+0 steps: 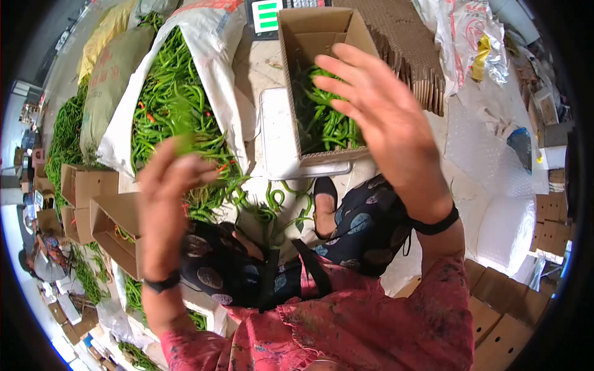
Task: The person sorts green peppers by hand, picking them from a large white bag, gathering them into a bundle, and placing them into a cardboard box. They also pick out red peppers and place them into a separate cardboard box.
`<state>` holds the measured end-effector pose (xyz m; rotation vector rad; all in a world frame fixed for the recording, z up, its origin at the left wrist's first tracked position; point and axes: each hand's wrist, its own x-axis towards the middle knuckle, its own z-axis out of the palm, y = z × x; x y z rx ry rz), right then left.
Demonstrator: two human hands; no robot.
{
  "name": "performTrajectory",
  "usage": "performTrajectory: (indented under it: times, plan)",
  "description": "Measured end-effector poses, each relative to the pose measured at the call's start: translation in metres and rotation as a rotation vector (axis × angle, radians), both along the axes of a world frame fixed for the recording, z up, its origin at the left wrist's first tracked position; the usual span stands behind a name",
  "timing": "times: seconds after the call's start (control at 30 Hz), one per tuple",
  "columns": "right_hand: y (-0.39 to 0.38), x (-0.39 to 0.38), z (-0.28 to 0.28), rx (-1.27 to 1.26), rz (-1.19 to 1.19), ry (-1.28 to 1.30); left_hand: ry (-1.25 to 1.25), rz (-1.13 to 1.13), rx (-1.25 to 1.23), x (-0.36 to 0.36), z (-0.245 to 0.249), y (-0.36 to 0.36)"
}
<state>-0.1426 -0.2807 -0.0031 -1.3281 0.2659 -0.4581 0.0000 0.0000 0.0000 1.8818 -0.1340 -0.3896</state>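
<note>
Currently I see the right hand [380, 117] spread wide and empty over the cardboard box [309, 34] of green peppers [322, 127], box on the scale tray [275, 139], left hand [162, 191] pinching a blurred pepper bunch [182, 143] by the open white sack [213, 52].

Green-lit scale display [267, 15], stacked flat cardboard [416, 68], bubble wrap roll [508, 234], open boxes at left [83, 184].

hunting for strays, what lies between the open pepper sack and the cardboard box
Head view: only the bare edge of the white scale tray that the box stands on.
</note>
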Motion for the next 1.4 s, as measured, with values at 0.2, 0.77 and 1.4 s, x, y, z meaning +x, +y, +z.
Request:
performTrajectory:
  times: [0.2, 0.77, 1.4]
  plan:
    - [0.033, -0.059, -0.074, 0.185, 0.041, 0.132, -0.134, 0.353, 0.1, -0.017, -0.071, 0.313]
    - [0.131, -0.012, -0.104, 0.544, 0.651, 0.264, -0.122, 0.024, 0.302, -0.015, -0.076, 0.2]
    - [0.119, -0.001, -0.164, 0.558, 0.4, 0.615, -0.07, -0.124, 0.441, 0.096, -0.33, 0.182]
